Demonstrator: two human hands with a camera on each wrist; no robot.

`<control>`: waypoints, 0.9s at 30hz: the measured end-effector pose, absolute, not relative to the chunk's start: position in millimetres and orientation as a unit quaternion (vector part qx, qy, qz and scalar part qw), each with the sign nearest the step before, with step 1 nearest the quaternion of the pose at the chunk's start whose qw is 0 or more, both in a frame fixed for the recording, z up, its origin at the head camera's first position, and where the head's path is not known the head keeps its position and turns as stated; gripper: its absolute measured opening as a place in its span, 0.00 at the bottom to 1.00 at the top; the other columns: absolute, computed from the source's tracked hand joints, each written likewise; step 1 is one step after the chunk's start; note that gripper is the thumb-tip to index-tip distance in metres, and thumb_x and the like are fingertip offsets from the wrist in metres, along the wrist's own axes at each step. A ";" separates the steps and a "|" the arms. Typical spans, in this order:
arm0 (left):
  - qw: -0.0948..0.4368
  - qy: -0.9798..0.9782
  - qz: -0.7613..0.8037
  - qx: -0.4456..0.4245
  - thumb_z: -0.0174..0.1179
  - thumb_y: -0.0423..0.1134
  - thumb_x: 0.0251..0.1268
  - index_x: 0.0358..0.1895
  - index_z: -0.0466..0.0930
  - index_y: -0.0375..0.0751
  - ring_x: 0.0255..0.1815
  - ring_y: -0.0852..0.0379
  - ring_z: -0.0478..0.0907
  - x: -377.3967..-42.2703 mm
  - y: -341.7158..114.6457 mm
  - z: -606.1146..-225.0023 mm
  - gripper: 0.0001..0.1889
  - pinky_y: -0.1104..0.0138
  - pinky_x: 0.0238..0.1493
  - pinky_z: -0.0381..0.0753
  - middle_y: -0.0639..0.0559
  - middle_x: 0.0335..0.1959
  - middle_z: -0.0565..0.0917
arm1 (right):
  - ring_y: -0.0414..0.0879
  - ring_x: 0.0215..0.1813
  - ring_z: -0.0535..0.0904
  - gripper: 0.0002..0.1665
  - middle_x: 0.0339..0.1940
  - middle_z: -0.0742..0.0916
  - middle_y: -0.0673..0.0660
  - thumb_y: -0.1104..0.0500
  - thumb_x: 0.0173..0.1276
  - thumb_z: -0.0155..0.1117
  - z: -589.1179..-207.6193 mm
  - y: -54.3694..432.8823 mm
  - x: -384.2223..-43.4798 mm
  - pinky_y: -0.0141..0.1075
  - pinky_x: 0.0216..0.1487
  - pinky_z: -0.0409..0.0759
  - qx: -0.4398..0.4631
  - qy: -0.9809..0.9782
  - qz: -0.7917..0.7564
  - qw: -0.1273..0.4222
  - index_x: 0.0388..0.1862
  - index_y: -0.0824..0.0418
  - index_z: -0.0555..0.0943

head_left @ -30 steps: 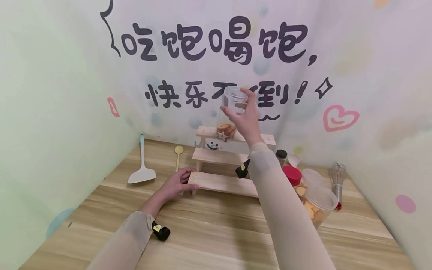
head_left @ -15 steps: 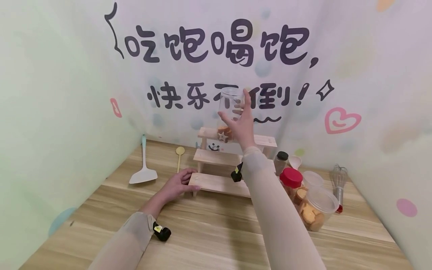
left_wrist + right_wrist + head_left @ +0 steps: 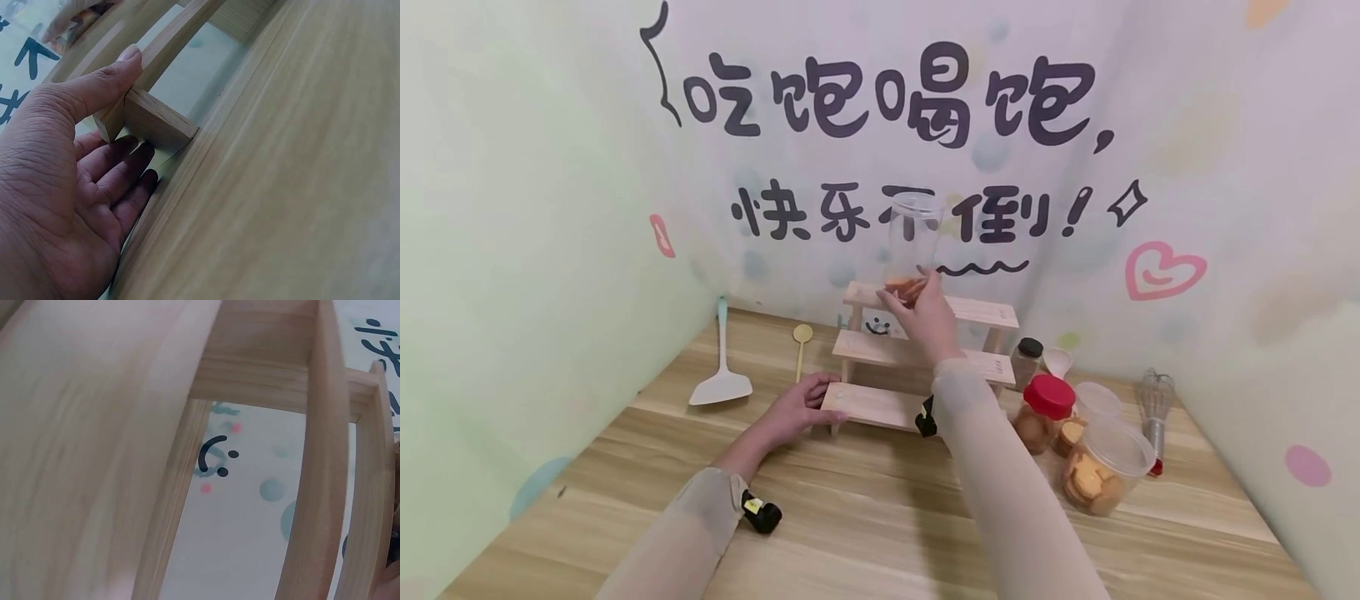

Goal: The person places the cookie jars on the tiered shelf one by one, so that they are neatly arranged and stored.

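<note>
A tall clear jar with a few cookies at its bottom stands on the top step of a three-tier wooden stand. My right hand holds the jar low down, thumb on its left side and fingers on its right. At the left end of the lowest step, my left hand grips the stand. In the left wrist view its thumb lies over the board and the other fingers bend beneath, by the leg. The right wrist view mostly shows the stand's boards.
Right of the stand are a red-lidded jar, a wide cookie jar, a black-capped shaker, a white spoon and a whisk. To the left lie a white spatula and a yellow spoon. A printed cloth wall rises behind.
My right hand has slid down the jar from near its rim to the part around the cookies. The jar stays on the top step, and my left hand keeps its place.
</note>
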State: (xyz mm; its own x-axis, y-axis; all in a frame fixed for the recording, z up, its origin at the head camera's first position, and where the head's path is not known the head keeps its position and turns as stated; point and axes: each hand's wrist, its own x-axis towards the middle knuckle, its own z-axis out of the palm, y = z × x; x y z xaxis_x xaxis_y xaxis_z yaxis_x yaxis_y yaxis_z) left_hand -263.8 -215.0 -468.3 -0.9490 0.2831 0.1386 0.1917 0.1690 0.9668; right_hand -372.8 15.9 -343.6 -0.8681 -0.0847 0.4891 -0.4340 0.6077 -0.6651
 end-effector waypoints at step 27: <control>0.036 0.775 0.613 0.150 0.75 0.36 0.58 0.68 0.68 0.34 0.70 0.44 0.71 -265.2 -215.9 -466.7 0.36 0.52 0.70 0.69 0.37 0.66 0.77 | 0.57 0.70 0.70 0.57 0.71 0.74 0.62 0.30 0.60 0.67 -341.9 4.6 -368.3 0.50 0.70 0.68 0.200 -0.922 0.285 0.171 0.76 0.64 0.62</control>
State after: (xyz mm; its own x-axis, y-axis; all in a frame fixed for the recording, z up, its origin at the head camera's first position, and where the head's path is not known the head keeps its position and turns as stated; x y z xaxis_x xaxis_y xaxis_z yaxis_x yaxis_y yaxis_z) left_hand -265.2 -215.9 -466.7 -0.9527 0.2761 0.1273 0.1874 0.2036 0.9610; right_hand -368.3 4.6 -341.9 -0.8617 -0.2703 0.4294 -0.4654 0.7581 -0.4568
